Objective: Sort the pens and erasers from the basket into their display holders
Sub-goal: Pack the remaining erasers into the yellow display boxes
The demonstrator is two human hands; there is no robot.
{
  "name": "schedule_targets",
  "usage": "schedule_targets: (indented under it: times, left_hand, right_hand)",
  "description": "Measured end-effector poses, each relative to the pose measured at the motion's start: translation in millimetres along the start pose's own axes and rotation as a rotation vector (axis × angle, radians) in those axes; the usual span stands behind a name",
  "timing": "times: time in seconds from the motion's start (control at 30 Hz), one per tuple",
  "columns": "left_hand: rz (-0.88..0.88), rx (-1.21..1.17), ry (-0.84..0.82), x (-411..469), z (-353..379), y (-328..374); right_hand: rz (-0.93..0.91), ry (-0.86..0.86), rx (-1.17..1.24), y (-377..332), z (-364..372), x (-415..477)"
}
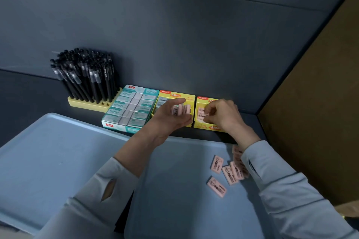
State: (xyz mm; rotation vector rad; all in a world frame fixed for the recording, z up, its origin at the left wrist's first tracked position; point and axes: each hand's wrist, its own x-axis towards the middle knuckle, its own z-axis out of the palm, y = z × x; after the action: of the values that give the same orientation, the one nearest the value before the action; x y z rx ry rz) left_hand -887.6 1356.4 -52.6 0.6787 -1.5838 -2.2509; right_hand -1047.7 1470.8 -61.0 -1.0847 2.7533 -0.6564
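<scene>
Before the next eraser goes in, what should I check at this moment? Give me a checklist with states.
1. Grip: the left hand holds pink erasers at the left yellow box: ok.
2. The right hand at the right yellow box, fingers curled, pinching an eraser: cannot tell.
3. Basket emptied: not ok, several loose erasers lie in the blue basket.
4. The pens stand in the pen holder: ok.
5. Room left in the right yellow box: cannot tell.
</scene>
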Motion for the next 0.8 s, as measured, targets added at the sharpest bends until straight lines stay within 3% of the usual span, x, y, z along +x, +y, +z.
schedule_targets:
  times: [0.33,0.4,0.5,0.6,0.7,0.8]
  left_hand:
    - [-0.008,0.035,0.051,3.8,8.9,-4.4]
    - [0.022,0.069,0.053,3.0,10.3,-5.4]
    - [0.079,0.151,0.063,1.6,13.7,-6.7]
    - [0.109,0.254,0.068,1.4,16.6,-6.6]
    - [0.121,0.324,0.103,3.5,15.1,-5.9]
    - [0.098,0.237,0.105,7.9,12.3,-6.7]
  right_hand:
    - [-0.048,0.011,-0.031,-3.5,-2.7,-3.7]
    - [-0.005,0.032,0.21,-10.2,-11.5,-7.0]
    - [0.053,-0.158,0.681,-23.1,-22.4,-15.1]
    - [0.019,-0.263,0.832,-25.1,-27.3,-21.1]
    - [0.091,-0.223,0.919,-17.4,-35.7,-23.2]
    - [0.156,-0.165,0.879,-4.8,-37.4,-22.1]
